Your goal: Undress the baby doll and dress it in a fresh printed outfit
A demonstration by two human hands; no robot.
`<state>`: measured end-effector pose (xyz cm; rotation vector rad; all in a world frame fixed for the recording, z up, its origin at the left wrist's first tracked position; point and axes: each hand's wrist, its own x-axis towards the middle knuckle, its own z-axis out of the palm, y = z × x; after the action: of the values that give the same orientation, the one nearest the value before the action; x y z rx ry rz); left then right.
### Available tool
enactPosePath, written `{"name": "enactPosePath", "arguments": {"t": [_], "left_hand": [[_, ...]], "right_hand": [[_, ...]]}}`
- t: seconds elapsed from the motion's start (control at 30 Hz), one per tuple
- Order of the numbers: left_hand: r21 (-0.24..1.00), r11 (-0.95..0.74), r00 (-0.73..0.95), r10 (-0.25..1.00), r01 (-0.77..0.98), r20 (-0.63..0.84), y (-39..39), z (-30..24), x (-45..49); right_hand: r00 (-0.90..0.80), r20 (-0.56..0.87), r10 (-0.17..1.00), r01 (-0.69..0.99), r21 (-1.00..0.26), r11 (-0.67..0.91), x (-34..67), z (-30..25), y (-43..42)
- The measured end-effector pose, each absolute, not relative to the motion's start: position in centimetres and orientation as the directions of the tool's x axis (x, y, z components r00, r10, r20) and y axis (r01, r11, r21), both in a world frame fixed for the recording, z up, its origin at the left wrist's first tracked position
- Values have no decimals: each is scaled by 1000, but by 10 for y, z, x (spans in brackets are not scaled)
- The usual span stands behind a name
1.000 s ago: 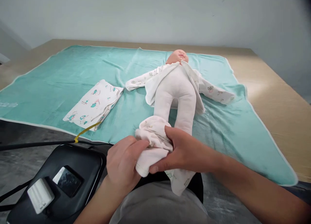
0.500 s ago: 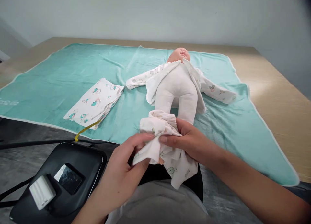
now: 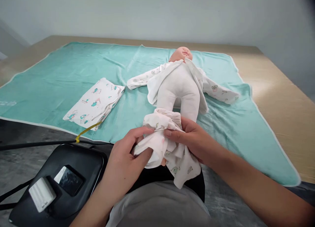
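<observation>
Holding one small pair of pants (image 3: 164, 139) at the near edge of the green blanket (image 3: 61, 79), the left hand (image 3: 125, 156) and the right hand (image 3: 190, 140) both pinch the bunched cloth, over one doll's (image 3: 180, 86) leg. One folded cloth (image 3: 94, 102) lies to the left. One black chair (image 3: 56, 184) stands nearby.

Head camera looks forward and down, close above left hand (image 3: 126, 156) and right hand (image 3: 194, 141), facing the wall (image 3: 147, 13)

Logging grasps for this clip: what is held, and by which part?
Left hand and right hand both grip the small white garment by its bunched-up cloth.
</observation>
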<state>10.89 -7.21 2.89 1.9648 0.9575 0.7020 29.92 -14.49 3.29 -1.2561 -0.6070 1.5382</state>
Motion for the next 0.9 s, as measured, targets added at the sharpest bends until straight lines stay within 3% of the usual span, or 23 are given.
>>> {"name": "enactPosePath", "arguments": {"t": [0.13,0.27,0.43,0.53,0.67,0.77,0.9], "left_hand": [[880,-318,565,822,353,71,-73,28,109],[834,-421,592,792,356,147,-73,24,111],[671,-587,524,784,453,333,-70,19,112],[585,-661,554,737,469,388,-73,17,116],[565,-703,592,694,432,410,-75,12,119],[564,-766,666,598,309,447,-69,10,112],[503,-859,863,322,94,388,-55,20,99]], "right_hand": [[80,-423,902,-362,-856,-369,298,33,-144],[28,-392,920,-304,-880,-366,298,32,-144],[16,-361,932,-5,-932,-361,296,37,-146],[35,-324,945,86,-942,-326,289,42,-145],[80,-328,941,242,-910,-337,283,43,-147],[43,-325,945,406,-858,-314,286,43,-149],[-97,-276,956,527,-829,-186,292,44,-149]]}}
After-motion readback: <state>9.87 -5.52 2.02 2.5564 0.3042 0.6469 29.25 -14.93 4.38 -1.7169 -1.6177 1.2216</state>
